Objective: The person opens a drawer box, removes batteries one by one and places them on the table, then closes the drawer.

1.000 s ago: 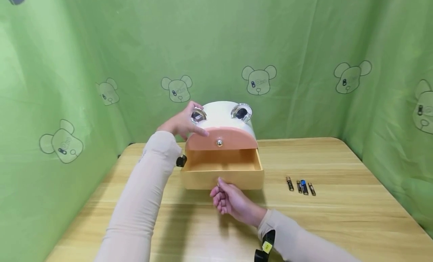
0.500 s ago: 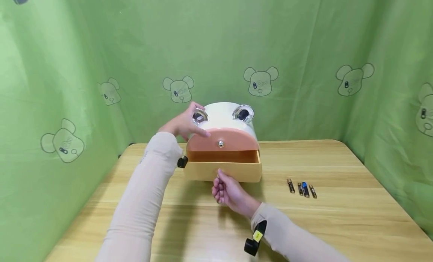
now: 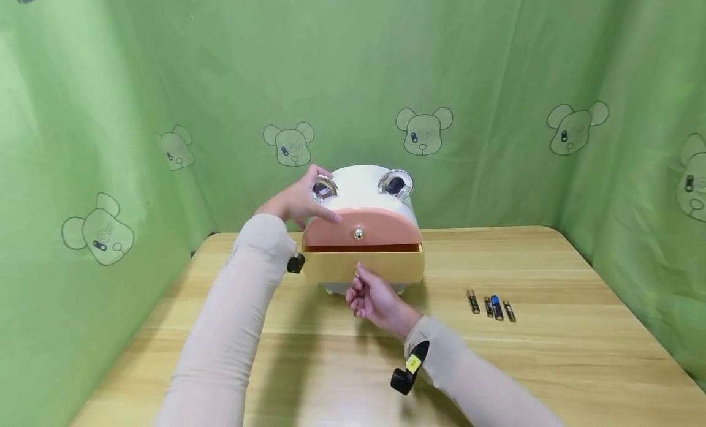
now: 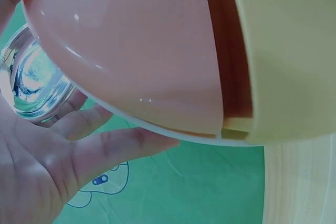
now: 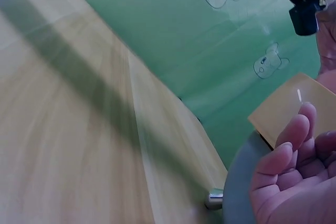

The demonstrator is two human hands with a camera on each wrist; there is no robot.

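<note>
A frog-shaped storage box (image 3: 361,185) with a white shell and silver-rimmed eyes stands at the middle of the table. Its pink upper drawer (image 3: 386,226) is closed, while the yellow lower drawer (image 3: 397,266) sticks out slightly with a narrow dark gap above it. My left hand (image 3: 295,200) grips the box's upper left side around one eye, its thumb against the pink front. In the left wrist view, fingers (image 4: 123,150) lie along the shell edge. My right hand (image 3: 377,301) has curled fingers and thumb at the middle of the yellow drawer front, pinching its knob, which is mostly hidden.
Several batteries (image 3: 497,307), one with a blue end, lie on the wooden table (image 3: 551,366) right of the box. Green curtains (image 3: 353,65) with bear heads hang behind and on both sides. Wrist cameras (image 3: 405,378) sit on the sleeves.
The yellow drawer has slid back into the box until only a thin gap shows, and my right hand has moved forward with it. My left hand has stayed on the box.
</note>
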